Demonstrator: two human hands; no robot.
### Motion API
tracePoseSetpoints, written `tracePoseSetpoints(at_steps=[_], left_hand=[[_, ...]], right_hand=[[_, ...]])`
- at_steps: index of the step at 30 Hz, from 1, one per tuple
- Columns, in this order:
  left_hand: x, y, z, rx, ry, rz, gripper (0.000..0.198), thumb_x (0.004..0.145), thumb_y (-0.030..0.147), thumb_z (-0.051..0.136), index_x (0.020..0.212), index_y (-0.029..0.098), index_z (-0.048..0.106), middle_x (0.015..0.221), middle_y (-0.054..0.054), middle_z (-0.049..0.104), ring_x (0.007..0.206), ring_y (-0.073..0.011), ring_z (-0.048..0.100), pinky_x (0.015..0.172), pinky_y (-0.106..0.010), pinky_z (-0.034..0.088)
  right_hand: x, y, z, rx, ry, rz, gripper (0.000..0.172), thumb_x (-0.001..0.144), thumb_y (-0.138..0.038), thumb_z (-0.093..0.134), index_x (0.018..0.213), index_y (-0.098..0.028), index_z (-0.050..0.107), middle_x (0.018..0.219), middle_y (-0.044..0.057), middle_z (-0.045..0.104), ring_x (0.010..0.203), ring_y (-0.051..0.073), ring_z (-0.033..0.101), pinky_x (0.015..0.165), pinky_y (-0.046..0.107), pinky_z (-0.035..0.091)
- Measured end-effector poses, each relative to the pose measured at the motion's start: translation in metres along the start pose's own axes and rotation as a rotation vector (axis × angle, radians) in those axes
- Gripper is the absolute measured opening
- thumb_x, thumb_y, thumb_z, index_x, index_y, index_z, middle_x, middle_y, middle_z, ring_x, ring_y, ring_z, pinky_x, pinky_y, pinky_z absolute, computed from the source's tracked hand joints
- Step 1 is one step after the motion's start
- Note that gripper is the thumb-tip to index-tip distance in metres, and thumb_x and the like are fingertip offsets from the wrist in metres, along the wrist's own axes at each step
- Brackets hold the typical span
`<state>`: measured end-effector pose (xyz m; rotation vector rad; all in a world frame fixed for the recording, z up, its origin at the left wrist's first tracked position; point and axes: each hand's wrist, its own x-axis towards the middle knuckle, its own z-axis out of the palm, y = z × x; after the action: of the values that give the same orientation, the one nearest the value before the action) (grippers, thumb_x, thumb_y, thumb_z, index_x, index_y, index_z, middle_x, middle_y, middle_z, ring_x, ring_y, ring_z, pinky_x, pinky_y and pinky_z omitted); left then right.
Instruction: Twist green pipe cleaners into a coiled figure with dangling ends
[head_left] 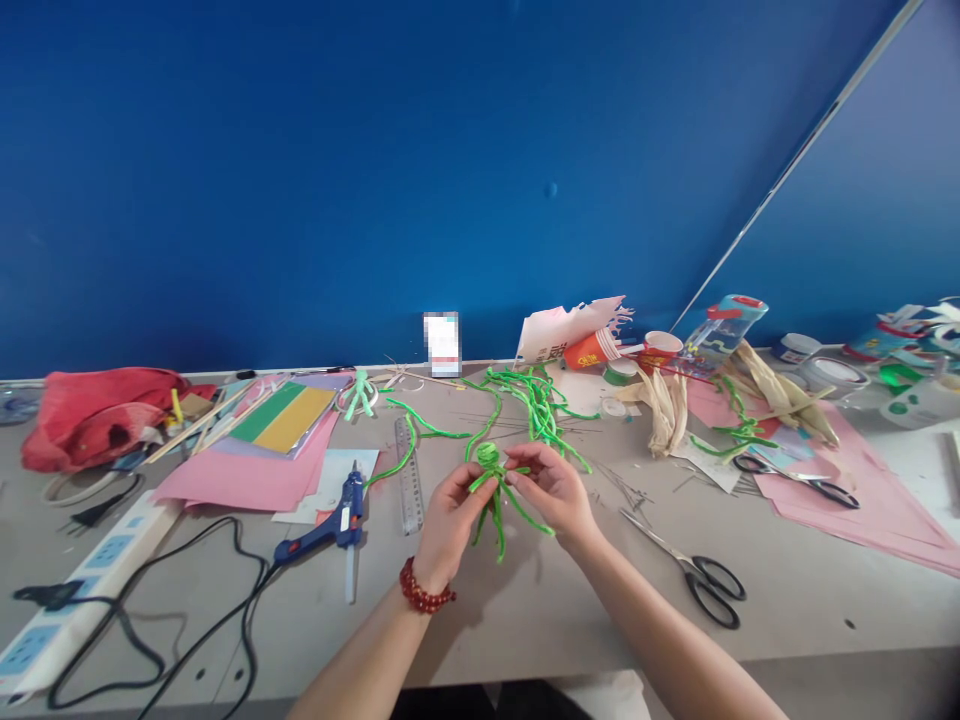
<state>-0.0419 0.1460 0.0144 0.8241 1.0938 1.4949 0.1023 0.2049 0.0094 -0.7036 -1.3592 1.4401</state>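
Between my two hands is a green pipe-cleaner figure (489, 456) with a coiled round head and several limbs hanging down. My left hand (451, 505), with a red bead bracelet at the wrist, pinches the figure just below its head. The fingers of my right hand (553, 492) are closed on one of its limbs at the right side. Behind the hands lies a tangled heap of green pipe cleaners (536, 400). A clear ruler (409, 480) rests to the left, and a smaller pale green figure (361, 393) stands farther back.
A blue glue gun (330, 530) and its black cord lie left, near a white power strip (90, 585). Black-handled scissors (694, 575) lie right, with a second pair (802, 480) beyond. Pink paper (240, 470), a red cup (592, 348) and dried husks (667, 410) spread across the table.
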Motion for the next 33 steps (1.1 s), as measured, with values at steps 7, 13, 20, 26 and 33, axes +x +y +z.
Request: tracePoseSetpoints(at_steps=[7,13,20,26,33], left_hand=[[0.0015,-0.0045,-0.0018,0.008,0.064,0.033,0.027,0.072,0.038,0.082,0.076,0.016,0.067,0.066,0.003,0.059,0.061,-0.0092,0.05,0.057,-0.02,0.042],[0.0021,-0.0017,-0.0009,-0.033,0.047,0.011,0.029,0.072,0.038,0.082,0.081,0.016,0.066,0.07,0.001,0.065,0.061,-0.0114,0.055,0.059,-0.024,0.047],[0.0019,-0.0001,-0.0023,-0.027,0.027,0.016,0.022,0.075,0.033,0.08,0.08,0.017,0.067,0.075,-0.001,0.067,0.069,-0.0137,0.059,0.066,-0.025,0.049],[0.003,-0.0025,-0.0033,-0.057,0.024,0.013,0.022,0.075,0.032,0.08,0.075,0.017,0.064,0.073,0.001,0.063,0.069,-0.0128,0.056,0.066,-0.024,0.047],[0.0021,-0.0004,-0.0009,-0.047,-0.009,-0.046,0.025,0.072,0.033,0.082,0.077,0.016,0.064,0.072,0.0,0.066,0.06,-0.0101,0.052,0.059,-0.023,0.043]], right_hand=[[-0.0019,-0.009,0.0016,0.019,0.031,0.067,0.031,0.076,-0.038,0.08,0.097,-0.021,0.065,0.084,0.001,0.067,0.077,0.016,0.065,0.071,0.027,0.052],[-0.0016,-0.0055,0.0015,0.087,-0.258,0.322,0.037,0.072,-0.045,0.082,0.084,-0.017,0.061,0.072,0.0,0.066,0.063,0.014,0.062,0.061,0.027,0.049],[-0.0018,-0.001,0.0013,0.121,-0.239,0.302,0.034,0.076,-0.045,0.079,0.081,-0.017,0.061,0.067,-0.002,0.064,0.057,0.013,0.061,0.06,0.026,0.048],[0.0004,-0.0019,0.0034,0.158,-0.334,0.364,0.031,0.076,-0.043,0.078,0.081,-0.015,0.067,0.066,-0.002,0.063,0.052,0.009,0.053,0.055,0.024,0.044],[0.0008,-0.0069,0.0055,0.208,-0.252,0.378,0.03,0.068,-0.036,0.084,0.076,-0.017,0.062,0.066,0.0,0.067,0.061,0.013,0.06,0.058,0.025,0.044]])
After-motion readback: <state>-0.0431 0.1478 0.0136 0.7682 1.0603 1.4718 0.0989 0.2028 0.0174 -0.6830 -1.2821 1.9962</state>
